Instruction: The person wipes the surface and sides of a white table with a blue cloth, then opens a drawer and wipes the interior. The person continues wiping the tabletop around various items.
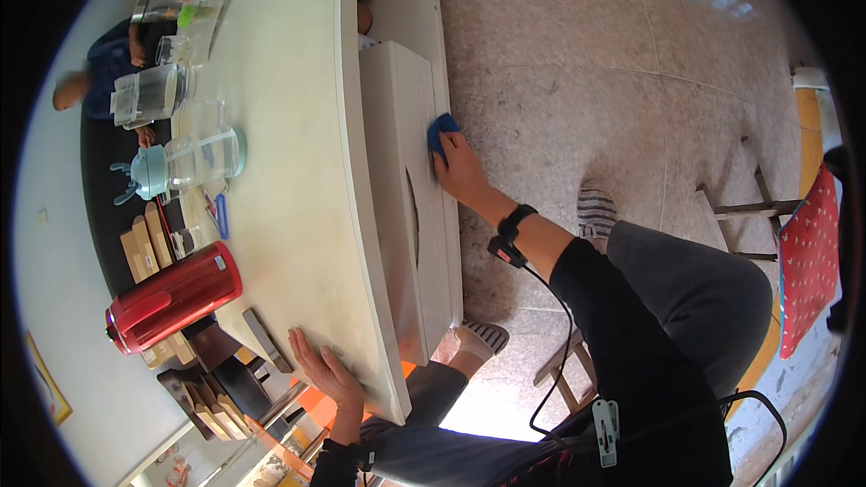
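Note:
My right hand (461, 168) grips a blue cloth (443, 132), pressed to the lower edge of the white drawer front (423, 169) under the table. The drawer front has a curved cut-out handle (412, 216). On the pale tabletop (298, 169), near its corner, my left hand (328, 375) rests flat, fingers spread and holding nothing. A dark flat bar (267, 340) lies beside its fingertips. Further along stand a red vacuum flask (179, 297) and a clear water bottle (196, 159) with a light-blue lid.
Clear plastic containers (149, 96) and cups line the table's far side. Behind them, a person (111, 67) sits on a black sofa (101, 182). A wooden stool (568, 368) and a red-covered seat (808, 257) stand near me. A black cable (568, 325) hangs from my right wrist.

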Motion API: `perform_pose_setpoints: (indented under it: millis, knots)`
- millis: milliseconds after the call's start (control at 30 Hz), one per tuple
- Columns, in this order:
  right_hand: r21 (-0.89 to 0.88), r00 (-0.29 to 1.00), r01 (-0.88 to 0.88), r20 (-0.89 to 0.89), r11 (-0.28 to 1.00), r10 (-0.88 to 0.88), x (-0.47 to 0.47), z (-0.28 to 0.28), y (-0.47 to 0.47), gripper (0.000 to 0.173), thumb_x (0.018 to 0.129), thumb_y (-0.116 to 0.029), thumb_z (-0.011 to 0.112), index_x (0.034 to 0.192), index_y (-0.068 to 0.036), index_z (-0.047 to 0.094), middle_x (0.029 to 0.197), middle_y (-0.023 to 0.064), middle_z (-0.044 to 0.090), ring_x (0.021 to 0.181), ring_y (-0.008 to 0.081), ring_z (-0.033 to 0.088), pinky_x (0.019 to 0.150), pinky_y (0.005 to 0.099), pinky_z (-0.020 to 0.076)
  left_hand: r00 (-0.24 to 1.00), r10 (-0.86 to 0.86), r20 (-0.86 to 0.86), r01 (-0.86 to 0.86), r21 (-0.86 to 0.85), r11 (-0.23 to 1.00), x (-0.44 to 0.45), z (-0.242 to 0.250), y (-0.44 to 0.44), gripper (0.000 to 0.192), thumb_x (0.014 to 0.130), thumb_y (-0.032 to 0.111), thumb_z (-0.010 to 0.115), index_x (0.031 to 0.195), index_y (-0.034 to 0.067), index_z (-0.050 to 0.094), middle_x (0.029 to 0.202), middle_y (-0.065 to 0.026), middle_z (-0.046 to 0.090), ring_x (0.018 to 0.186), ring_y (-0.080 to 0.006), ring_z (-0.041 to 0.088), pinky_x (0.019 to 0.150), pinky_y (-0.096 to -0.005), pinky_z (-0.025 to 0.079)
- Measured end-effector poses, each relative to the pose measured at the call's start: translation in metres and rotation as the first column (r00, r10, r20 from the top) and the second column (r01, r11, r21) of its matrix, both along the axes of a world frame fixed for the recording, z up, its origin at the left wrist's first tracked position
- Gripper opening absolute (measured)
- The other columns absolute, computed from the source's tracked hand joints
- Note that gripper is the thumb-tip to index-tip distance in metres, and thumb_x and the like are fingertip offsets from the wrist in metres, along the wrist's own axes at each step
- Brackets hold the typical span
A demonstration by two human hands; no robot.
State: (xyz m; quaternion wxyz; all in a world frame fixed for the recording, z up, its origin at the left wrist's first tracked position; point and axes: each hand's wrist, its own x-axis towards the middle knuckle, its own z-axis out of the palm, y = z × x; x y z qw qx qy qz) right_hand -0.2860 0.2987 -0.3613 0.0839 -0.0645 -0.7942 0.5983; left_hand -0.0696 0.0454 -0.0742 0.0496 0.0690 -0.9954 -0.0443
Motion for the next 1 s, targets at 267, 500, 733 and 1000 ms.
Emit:
perform_pose_setpoints:
  millis: [267, 500, 733, 1000]
  knots:
    - [0.040, 0.969, 0.219, -0.122, 0.975, -0.213, -0.104, -0.009, 0.024, 0.048, 0.097, -0.010, 0.055, 0.141, 0.007, 0.047, 0.130, 0.0291, 0.054, 0.116, 0.0466, 0.053, 0.101, 0.0503, 0.0455, 0.999, 0.041, -0.013, -0.040, 0.037, 0.999, -0.001, 0.000, 0.004, 0.056, 0.108, 0.030, 0.038, 0.153, -0.001, 0.037, 0.159, -0.0239, 0.034, 0.148, -0.0408, 0.032, 0.120, -0.0502, 0.027]
    - [0.220, 0.996, 0.044, 0.064, 0.975, -0.059, -0.102, -0.004, 0.019, 0.053, 0.090, -0.004, 0.058, 0.141, 0.007, 0.046, 0.132, 0.0270, 0.052, 0.115, 0.0468, 0.051, 0.101, 0.0503, 0.0444, 0.999, 0.031, -0.020, -0.030, 0.053, 0.998, -0.002, 0.001, 0.005, 0.057, 0.108, 0.032, 0.039, 0.153, -0.002, 0.037, 0.159, -0.0251, 0.034, 0.147, -0.0414, 0.033, 0.119, -0.0511, 0.027]
    - [0.114, 0.984, -0.104, 0.157, 0.988, 0.086, 0.129, 0.023, -0.051, 0.055, 0.088, -0.002, 0.061, 0.138, 0.009, 0.042, 0.131, 0.0279, 0.046, 0.110, 0.0479, 0.051, 0.099, 0.0531, 0.0447, 0.999, -0.019, -0.050, 0.020, 0.034, 0.999, -0.001, -0.002, 0.002, 0.056, 0.108, 0.032, 0.040, 0.152, -0.002, 0.038, 0.158, -0.0257, 0.036, 0.147, -0.0423, 0.033, 0.119, -0.0508, 0.027]
    - [-0.043, 0.972, 0.001, 0.235, 0.999, 0.009, 0.132, 0.001, -0.069, 0.046, 0.087, -0.008, 0.060, 0.128, 0.009, 0.050, 0.120, 0.0337, 0.052, 0.106, 0.0510, 0.053, 0.091, 0.0562, 0.0465, 0.999, 0.009, -0.042, -0.008, 0.025, 1.000, 0.000, -0.003, -0.001, 0.053, 0.108, 0.028, 0.039, 0.151, -0.003, 0.039, 0.157, -0.0242, 0.037, 0.147, -0.0401, 0.033, 0.120, -0.0480, 0.027]
